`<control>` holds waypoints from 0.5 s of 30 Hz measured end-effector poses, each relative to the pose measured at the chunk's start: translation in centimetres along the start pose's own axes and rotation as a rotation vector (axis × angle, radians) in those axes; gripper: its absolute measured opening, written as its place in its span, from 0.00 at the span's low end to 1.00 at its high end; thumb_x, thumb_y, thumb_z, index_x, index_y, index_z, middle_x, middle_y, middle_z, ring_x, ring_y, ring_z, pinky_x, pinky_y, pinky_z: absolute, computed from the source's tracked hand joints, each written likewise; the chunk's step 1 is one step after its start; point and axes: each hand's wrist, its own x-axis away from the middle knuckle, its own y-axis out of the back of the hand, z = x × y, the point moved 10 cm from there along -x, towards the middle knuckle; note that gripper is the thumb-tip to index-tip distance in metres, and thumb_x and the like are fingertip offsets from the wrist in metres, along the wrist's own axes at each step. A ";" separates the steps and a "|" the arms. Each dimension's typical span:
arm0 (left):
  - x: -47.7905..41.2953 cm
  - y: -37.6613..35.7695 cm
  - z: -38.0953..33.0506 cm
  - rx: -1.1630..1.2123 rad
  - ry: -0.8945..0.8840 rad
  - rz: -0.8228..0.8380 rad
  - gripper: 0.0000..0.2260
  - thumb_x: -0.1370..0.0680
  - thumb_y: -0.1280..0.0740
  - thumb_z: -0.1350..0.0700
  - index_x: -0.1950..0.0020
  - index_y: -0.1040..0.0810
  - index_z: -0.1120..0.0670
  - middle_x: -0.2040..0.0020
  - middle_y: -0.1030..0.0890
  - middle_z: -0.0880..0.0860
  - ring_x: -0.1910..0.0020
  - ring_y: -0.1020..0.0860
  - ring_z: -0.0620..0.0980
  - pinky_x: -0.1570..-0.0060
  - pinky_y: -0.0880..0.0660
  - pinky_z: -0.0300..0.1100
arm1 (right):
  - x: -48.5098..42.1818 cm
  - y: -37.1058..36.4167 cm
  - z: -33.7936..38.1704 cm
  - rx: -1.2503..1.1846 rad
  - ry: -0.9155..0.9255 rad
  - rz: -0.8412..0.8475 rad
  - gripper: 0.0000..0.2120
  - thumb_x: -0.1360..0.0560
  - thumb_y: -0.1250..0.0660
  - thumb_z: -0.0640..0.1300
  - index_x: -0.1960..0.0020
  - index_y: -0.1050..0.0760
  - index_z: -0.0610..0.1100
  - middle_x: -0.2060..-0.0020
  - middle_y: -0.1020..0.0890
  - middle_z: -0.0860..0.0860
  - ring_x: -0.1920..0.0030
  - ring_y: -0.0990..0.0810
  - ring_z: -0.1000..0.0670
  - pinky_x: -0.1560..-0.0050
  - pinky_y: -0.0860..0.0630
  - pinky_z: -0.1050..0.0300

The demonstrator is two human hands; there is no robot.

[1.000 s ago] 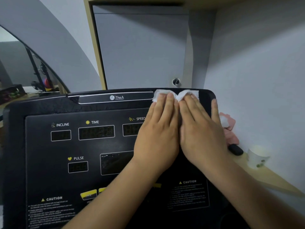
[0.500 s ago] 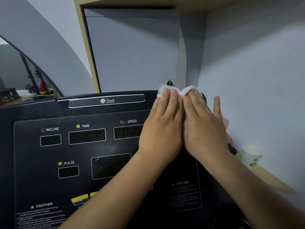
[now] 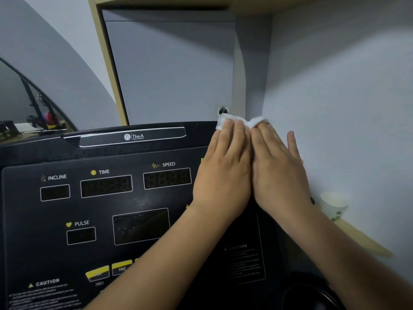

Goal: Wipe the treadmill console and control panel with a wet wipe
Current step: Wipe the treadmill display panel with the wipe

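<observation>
The black treadmill console (image 3: 111, 209) fills the lower left, with INCLINE, TIME, SPEED and PULSE displays. A white wet wipe (image 3: 226, 121) lies over its top right edge. My left hand (image 3: 223, 173) and my right hand (image 3: 279, 175) lie flat side by side on the wipe, fingers pointing up, pressing it against the console. Only the wipe's upper rim shows beyond my fingertips; the rest is under my hands. The right hand's little finger is spread out to the right, near the wall.
A grey cabinet door (image 3: 174, 70) with a small round lock (image 3: 222, 111) stands just behind the console. The wall is close on the right, with a wooden ledge (image 3: 362, 238) holding a white cup (image 3: 334, 204). A round cup holder (image 3: 310, 294) sits at the lower right.
Both hands have slid the wipe up to the console's top right edge, so its rim now stands against the cabinet door. The console shows slightly lower in view.
</observation>
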 end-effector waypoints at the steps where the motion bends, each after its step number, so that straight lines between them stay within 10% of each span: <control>1: 0.0 0.0 -0.2 -0.002 0.004 -0.003 0.25 0.19 0.51 0.56 0.24 0.37 0.66 0.25 0.34 0.67 0.24 0.38 0.66 0.26 0.38 0.58 | 0.1 -0.1 -0.1 -0.009 0.000 0.009 0.25 0.22 0.49 0.42 0.25 0.39 0.40 0.26 0.35 0.45 0.26 0.37 0.47 0.26 0.45 0.41; 15: 1.1 0.0 -1.9 -0.008 -0.004 -0.012 0.25 0.19 0.52 0.57 0.25 0.36 0.67 0.27 0.31 0.67 0.25 0.35 0.66 0.28 0.35 0.57 | 1.4 -0.5 -0.6 -0.037 -0.007 0.094 0.25 0.22 0.51 0.41 0.25 0.39 0.43 0.28 0.34 0.48 0.31 0.33 0.48 0.30 0.38 0.46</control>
